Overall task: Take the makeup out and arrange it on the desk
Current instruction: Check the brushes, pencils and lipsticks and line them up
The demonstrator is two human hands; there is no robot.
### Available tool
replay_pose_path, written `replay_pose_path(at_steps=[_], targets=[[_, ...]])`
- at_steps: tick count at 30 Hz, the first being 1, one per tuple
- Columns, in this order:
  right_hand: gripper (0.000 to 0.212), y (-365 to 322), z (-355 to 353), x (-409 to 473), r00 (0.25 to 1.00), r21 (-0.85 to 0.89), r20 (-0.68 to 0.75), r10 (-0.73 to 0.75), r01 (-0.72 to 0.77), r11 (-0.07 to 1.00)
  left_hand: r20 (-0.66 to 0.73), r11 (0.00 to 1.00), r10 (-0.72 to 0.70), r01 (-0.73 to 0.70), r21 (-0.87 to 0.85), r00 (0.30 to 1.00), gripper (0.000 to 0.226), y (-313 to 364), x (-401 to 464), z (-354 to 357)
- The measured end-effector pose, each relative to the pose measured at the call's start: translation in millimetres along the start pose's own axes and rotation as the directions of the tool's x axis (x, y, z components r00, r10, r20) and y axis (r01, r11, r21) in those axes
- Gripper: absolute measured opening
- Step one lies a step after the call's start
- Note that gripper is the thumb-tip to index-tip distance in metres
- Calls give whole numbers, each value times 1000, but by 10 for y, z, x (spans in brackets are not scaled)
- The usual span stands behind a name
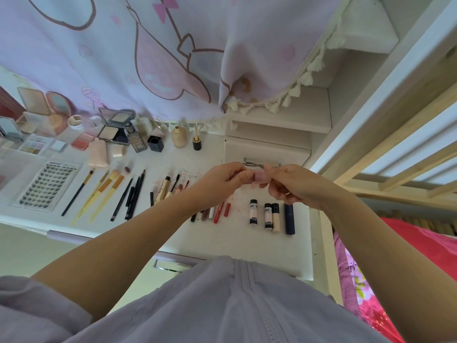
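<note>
Both my hands meet above the white desk (237,241) and hold a small pale pink makeup item (259,176) between them. My left hand (222,180) pinches its left end, my right hand (291,184) grips its right end. A metal eyelash curler (252,164) lies just behind the hands. Laid out in rows on the desk are brushes (103,191), dark pencils (132,196), lip products (217,210) and concealer tubes (268,215).
Open compacts and palettes (113,125) crowd the desk's far left, with a lash tray (47,186), a foundation bottle (179,137) and a black cap (155,143). A pink patterned curtain (148,58) hangs behind. A wooden bed frame (395,157) stands at right.
</note>
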State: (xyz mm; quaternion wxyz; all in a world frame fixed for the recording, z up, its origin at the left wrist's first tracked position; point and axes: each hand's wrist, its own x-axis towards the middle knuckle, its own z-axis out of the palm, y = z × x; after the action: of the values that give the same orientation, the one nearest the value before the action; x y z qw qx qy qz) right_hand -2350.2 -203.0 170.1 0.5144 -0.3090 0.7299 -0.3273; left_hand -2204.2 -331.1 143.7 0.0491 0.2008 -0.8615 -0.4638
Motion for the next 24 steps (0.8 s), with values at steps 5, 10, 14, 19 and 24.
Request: replay_pose_path(at_steps=[5,10,14,19,24], targets=[[32,21,-40,-16,1000,49,30,-10,8,999,19,999,-27,27,21,999,21,-4,-9,-4],[42,50,1,-2,998,52,21,65,-66,996,53,997,8,-12,71,999,24,13,-11,36],[25,59,-7,-11,999,55,35,-34,32,998,43,999,-24,23,22,999,31,-21,-15,28],[33,75,38,0,999,27,23,24,-24,999,62,998,-33,30,51,998,31,-54,-15,51],[26,74,24,10,999,1,4,-42,42,999,62,998,-56,54,21,997,35,-49,-20,33]])
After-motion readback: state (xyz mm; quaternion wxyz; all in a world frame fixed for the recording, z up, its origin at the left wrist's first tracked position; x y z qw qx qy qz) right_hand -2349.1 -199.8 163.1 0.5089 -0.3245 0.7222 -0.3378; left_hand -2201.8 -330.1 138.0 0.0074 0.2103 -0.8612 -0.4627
